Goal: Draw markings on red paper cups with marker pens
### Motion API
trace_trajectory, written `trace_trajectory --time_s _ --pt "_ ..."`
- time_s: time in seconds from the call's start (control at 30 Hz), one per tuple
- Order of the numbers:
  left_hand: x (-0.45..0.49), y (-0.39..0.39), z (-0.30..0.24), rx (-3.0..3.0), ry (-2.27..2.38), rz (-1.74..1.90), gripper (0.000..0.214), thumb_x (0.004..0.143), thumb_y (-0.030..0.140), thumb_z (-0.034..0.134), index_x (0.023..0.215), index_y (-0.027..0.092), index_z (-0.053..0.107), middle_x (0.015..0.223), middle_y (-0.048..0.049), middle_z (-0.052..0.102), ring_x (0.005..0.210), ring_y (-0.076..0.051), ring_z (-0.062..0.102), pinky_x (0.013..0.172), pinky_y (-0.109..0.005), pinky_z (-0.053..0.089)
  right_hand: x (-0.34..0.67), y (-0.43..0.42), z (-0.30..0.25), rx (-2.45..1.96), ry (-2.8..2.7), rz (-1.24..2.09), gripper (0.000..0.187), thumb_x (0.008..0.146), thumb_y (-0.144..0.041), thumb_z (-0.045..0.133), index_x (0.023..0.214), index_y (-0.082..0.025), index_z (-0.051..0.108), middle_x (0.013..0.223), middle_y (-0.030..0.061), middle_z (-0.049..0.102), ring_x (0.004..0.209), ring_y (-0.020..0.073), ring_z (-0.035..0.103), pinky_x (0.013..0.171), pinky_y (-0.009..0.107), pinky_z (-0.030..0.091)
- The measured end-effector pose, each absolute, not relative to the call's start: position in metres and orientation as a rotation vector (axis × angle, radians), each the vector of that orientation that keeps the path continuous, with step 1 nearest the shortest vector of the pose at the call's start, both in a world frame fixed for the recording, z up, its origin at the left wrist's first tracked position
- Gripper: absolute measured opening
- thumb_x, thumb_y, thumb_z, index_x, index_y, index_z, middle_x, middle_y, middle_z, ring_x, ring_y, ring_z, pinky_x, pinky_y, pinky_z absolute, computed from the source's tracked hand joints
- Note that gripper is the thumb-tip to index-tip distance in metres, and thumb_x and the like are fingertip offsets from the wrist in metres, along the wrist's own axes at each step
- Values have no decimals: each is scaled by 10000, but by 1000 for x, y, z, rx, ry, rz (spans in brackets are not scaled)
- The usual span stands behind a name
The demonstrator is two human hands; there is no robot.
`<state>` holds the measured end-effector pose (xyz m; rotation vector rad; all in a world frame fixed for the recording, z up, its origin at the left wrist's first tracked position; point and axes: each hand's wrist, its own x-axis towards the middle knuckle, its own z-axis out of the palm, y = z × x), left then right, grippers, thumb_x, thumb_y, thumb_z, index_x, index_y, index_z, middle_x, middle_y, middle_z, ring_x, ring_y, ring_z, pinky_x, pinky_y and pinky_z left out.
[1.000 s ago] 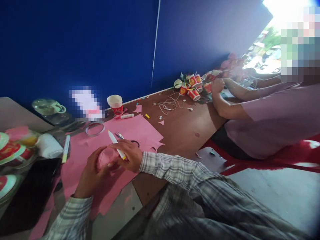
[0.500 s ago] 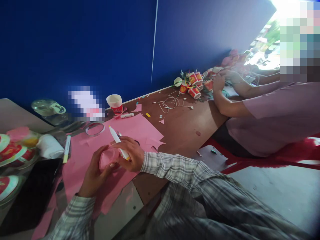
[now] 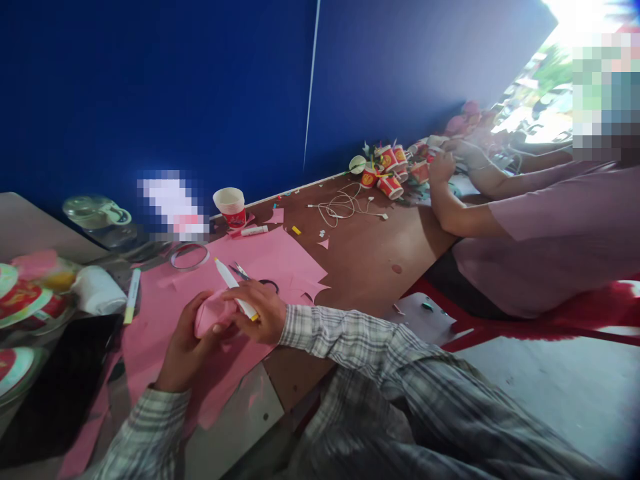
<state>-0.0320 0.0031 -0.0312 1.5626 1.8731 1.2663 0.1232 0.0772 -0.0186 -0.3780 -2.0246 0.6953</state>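
Head view: at the far left we see a stack of red-and-white paper plates [image 3: 20,300], with a white roll [image 3: 97,290] at three o'clock of them. At twelve o'clock of the roll stands a lidded clear glass jug [image 3: 97,217]; we cannot tell what it holds.

Our left hand [image 3: 187,350] curls around a small pink paper piece [image 3: 213,310], which sits over the big pink sheet [image 3: 280,257] at the table's near edge. Our right hand [image 3: 260,313], just at two o'clock of the left, grips a white pen [image 3: 233,287] with a yellow end, and its fingertips also touch the pink piece.

At twelve o'clock of the pen stands a red-and-white paper cup [image 3: 231,207], upright, its inside hidden from us. At two o'clock of it lie white earphones [image 3: 343,203]. Further right, a cluster of red cups [image 3: 390,173] lies partly tipped, with green bits sticking up among them. A co-worker's hand [image 3: 443,167] rests at three o'clock of that cluster.
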Motion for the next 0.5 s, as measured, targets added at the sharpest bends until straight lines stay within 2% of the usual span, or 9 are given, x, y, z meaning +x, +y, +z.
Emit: trace_trajectory --time_s 0.17,0.3,0.37,0.5 --pt "-35 3 -32 1606 1800 1291 595 652 441 502 1186 207 387 1187 -64 449 1080 -199 430 908 -358 330 133 81 -8 -255 -1860 922 234 866 -216 434 1018 -103 572 863 105 646 854 157 594 896 342 480" --pt "-37 4 -32 1587 1772 1289 588 655 443 503 1185 218 389 1199 -58 443 1089 -194 425 919 -351 317 134 87 -4 -247 -1541 1438 437 858 -444 432 1073 -83 551 826 112 593 669 111 564 649 272 479" --pt "-38 4 -34 1598 1764 1301 590 651 449 505 1181 217 395 1221 -61 429 1115 -201 406 927 -351 307 130 92 -6 -266 -1351 1650 481 818 -511 469 1004 -76 558 670 59 551 547 81 510 543 231 427" --pt "-38 4 -35 1570 1801 1258 613 653 483 478 1197 221 374 1212 -69 433 1074 -214 439 872 -364 362 125 100 -6 -349 -1104 1885 412 727 -463 614 870 -84 536 478 -35 418 425 44 407 433 167 325"
